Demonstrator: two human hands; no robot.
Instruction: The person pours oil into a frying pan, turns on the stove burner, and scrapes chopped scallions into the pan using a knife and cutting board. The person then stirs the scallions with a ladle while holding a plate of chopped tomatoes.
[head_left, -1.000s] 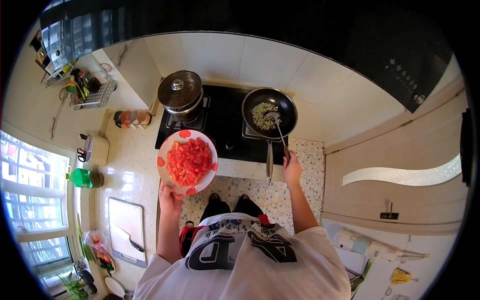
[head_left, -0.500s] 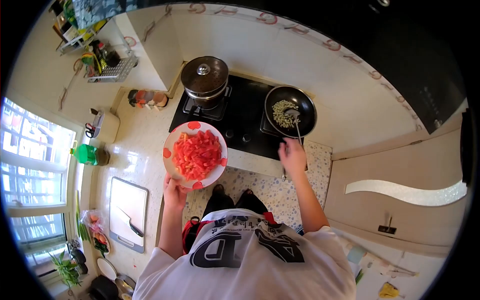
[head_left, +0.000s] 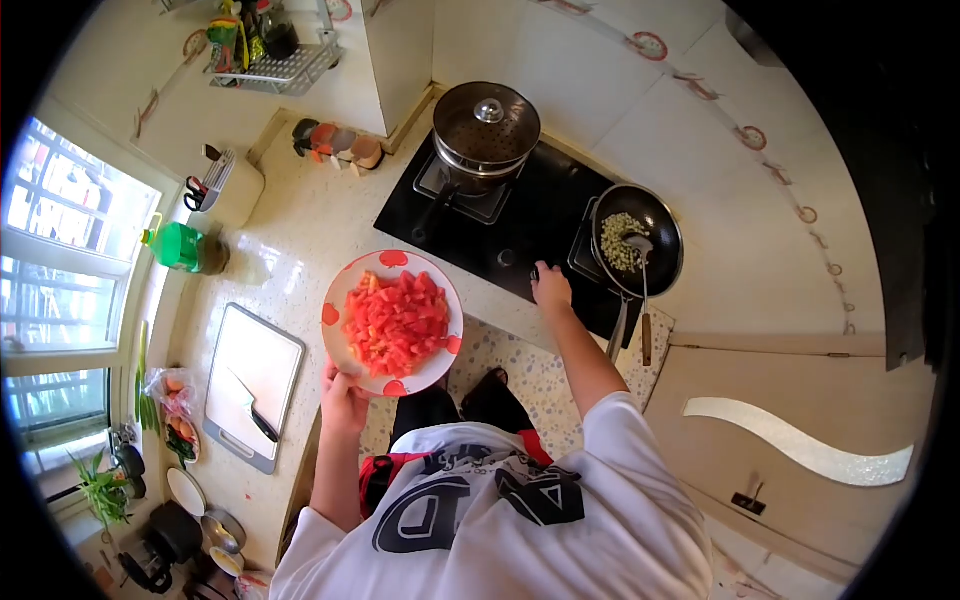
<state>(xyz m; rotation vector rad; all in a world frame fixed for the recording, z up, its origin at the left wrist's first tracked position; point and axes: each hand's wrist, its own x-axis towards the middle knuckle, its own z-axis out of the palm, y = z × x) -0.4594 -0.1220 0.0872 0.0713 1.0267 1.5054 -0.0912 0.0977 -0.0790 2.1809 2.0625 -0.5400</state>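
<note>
My left hand grips the near rim of a white plate decorated with red spots. Heaped on it are chopped tomatoes. At the front of the black gas stove, my right hand has its fingers closed round a dark control knob. Just right of that hand, a wok sits on the right burner with small pale-green chopped pieces inside. A spatula rests in the wok, its wooden handle hanging over the near side.
A lidded pot occupies the left burner. On the left counter are a cutting board with a knife, a knife holder, a green bottle and spice jars. A cabinet stands at right.
My right hand has come away from near the spatula handle and moved left to the stove knob. The view has turned; my left hand still holds the plate.
</note>
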